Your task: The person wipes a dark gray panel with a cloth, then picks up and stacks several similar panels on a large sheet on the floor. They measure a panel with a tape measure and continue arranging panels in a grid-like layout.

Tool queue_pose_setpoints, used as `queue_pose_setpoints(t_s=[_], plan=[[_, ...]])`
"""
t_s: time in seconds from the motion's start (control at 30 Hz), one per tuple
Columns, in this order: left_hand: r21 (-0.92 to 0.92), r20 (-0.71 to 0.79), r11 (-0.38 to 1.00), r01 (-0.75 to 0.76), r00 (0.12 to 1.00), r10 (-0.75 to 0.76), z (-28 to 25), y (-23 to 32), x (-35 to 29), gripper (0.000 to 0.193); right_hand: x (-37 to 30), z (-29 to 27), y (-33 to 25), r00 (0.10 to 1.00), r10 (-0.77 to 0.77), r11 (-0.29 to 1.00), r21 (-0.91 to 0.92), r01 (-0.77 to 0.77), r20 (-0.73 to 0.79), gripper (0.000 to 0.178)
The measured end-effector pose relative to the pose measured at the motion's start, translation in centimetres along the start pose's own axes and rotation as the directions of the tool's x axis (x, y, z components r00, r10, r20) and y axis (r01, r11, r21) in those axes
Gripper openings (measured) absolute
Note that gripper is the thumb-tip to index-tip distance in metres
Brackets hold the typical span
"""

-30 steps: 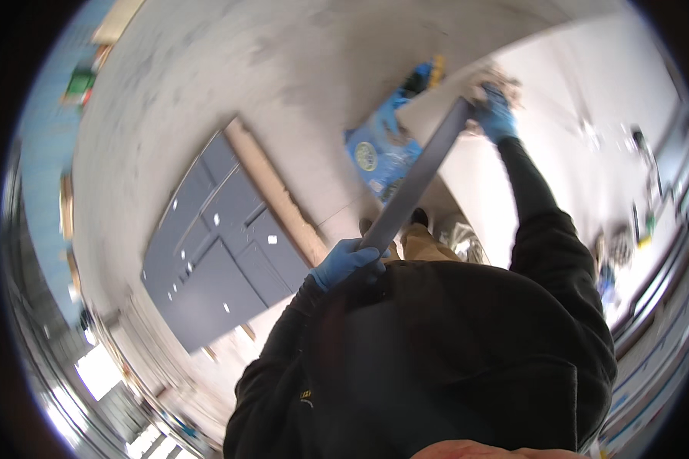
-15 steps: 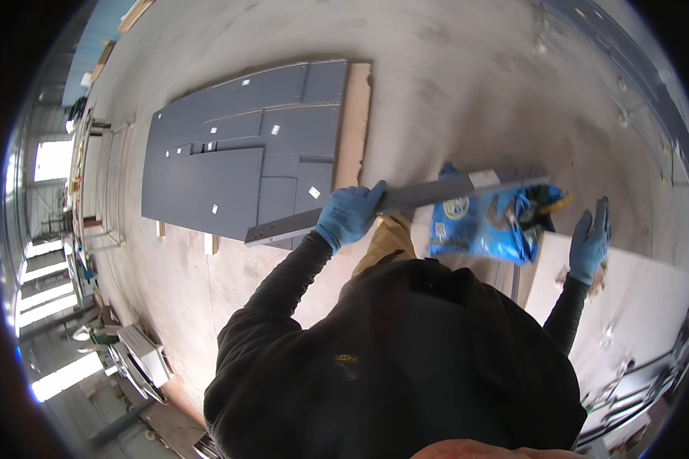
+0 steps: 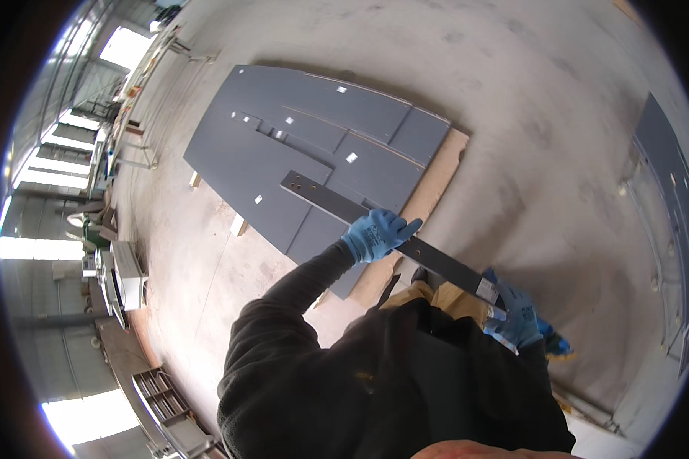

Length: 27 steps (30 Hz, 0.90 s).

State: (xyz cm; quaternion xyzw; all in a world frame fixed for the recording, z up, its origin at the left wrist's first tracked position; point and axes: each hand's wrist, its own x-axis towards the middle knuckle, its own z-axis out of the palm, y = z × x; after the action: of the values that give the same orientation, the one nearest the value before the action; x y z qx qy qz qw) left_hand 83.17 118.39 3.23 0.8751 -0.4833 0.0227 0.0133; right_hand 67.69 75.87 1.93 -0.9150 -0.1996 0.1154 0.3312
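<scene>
A long, narrow dark grey board (image 3: 448, 264) slants across in front of me, with small holes near its far left end and a white label near its right end. My left hand (image 3: 380, 236), in a blue glove, is closed around the board near its middle. My right hand (image 3: 517, 312), gloved the same way, grips the right end beside the label; its fingers are partly hidden. The board's left part overlaps a low stack of flat dark grey panels (image 3: 237, 145) dotted with small white labels.
Under the panels lies a raw brown board (image 3: 440, 180). A blue bag (image 3: 555, 342) shows partly behind my right hand. At the far right stands another dark panel (image 3: 658, 153) on a wheeled frame. Machines and a shelved cart (image 3: 163, 394) line the left side.
My right hand has come in from the right and taken hold of the board's end. The board now tilts down to the right. My view has turned, shifting the panel stack rightward.
</scene>
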Motion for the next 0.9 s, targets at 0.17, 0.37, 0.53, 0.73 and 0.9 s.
queue_pose_setpoints(t_s=[0.17, 0.37, 0.53, 0.73, 0.9], plan=[[0.006, -0.077, 0.980, 0.201, 0.977, -0.200, 0.6, -6.1, 0.9, 0.057, 10.3, -2.3, 4.6, 0.938, 0.145, 0.979, 0.093, -0.183, 0.316, 0.078], [0.126, -0.053, 0.839, 0.529, 0.848, -0.527, 2.7, -12.7, 0.2, 0.073, 23.5, -0.9, 9.6, 0.931, -0.060, 0.998, 0.041, 0.048, 0.361, 0.078], [0.011, -0.245, 0.477, 0.879, 0.465, -0.851, 8.6, -15.5, -3.0, 0.081, 32.1, 6.5, 10.7, 0.954, -0.181, 0.983, 0.077, 0.168, 0.237, 0.079], [-0.148, -0.092, 0.062, 0.987, 0.048, -0.995, 23.9, -12.5, -7.9, 0.086, 43.2, 19.6, 12.2, 0.942, -0.098, 0.993, -0.031, 0.114, 0.322, 0.071], [-0.207, 0.033, -0.183, 0.961, -0.180, -0.983, 41.0, -10.0, -11.0, 0.085, 53.1, 35.3, 17.7, 0.943, -0.039, 0.995, -0.071, 0.066, 0.331, 0.076]])
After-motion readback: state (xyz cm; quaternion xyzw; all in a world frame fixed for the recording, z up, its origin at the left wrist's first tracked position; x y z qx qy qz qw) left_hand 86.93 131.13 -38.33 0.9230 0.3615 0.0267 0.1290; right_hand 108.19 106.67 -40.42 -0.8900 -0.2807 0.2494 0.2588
